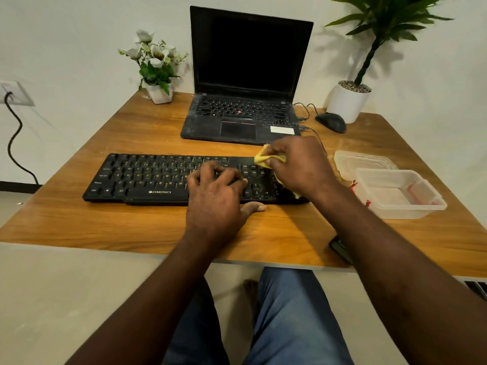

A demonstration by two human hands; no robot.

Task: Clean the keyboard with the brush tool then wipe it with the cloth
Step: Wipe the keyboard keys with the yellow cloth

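Mostly hidden: cloth (263, 157) bunched in right hand (297, 164) fingers | left hand (214, 192) spread flat on keyboard (147, 177)

Your picture is bright and soft, and the light seems to come from the front left, because the tall plant (390, 19) at 1 o'clock throws a gray shadow on the wall (66, 35) beside it. Your arms drop dark shadows on the table (79, 219) toward 5 o'clock. The table edges bend at the sides, and the far corners look a little fuzzy.
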